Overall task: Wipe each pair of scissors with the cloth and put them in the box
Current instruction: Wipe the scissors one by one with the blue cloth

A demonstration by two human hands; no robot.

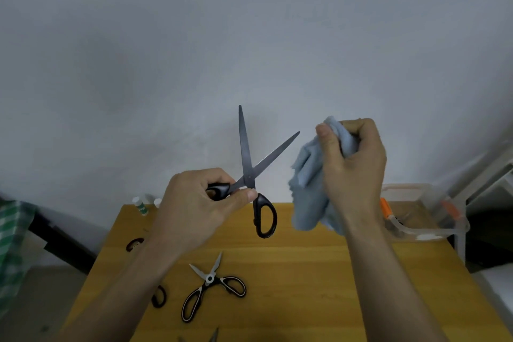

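Left hand (200,203): grips one handle of open black scissors (251,172).
Right hand (352,164): clutches blue cloth (311,189).
Clear box (433,233): contents indistinct.

Black-handled scissors (248,172) held up off the table, blades spread wide, tips pointing up. Light blue cloth (311,189) bunched, hanging just right of them, not touching. Clear box (433,228) with orange latches at the table's far-right edge; contents probably scissors, too blurry.

Scissors: two pairs fully visible – one black-handled pair with long dark blades (251,175), one black-and-white-handled kitchen pair (212,284). Light blue cloths (311,183): one. Clear plastic boxes with orange latches (424,230): one.
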